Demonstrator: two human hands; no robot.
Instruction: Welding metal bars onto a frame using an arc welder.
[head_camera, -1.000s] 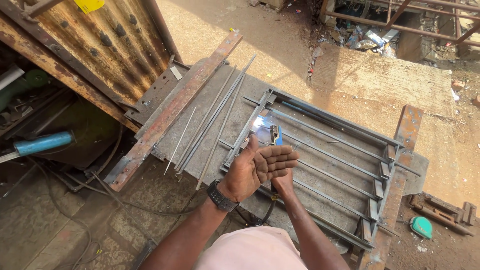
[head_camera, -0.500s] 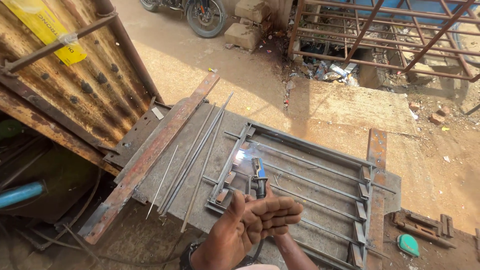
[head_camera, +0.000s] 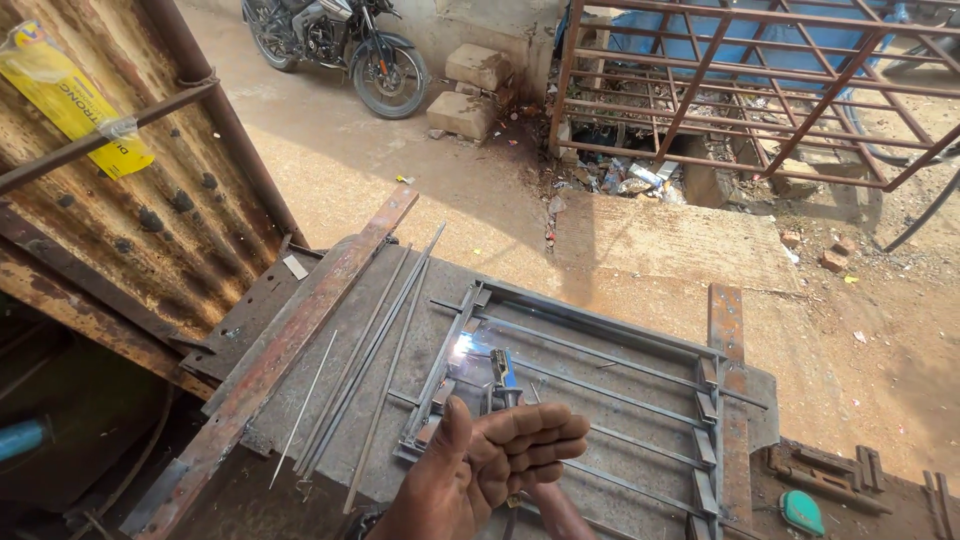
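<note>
Sunlit steel table (head_camera: 330, 400) edge: left hand (head_camera: 490, 465), fingers together (open palm), shields spark (head_camera: 465, 347) on grille frame (head_camera: 600, 400).

Head-worn camera looks steeply down, close over the metal worktable (head_camera: 620, 300), facing the yard.

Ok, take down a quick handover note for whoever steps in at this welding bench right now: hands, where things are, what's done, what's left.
Left hand: raised open, palm up, between the camera and the weld, holding nothing.
Right hand: mostly hidden behind the left; it seems to hold the electrode holder, grip unclear.
Arc is lit at the left rail of the metal grille frame, which lies flat on the steel table.
Loose rods lie left of the frame.
Done: frame laid out, with bars across it.
Left: cannot tell which joints are welded; check each.
</note>
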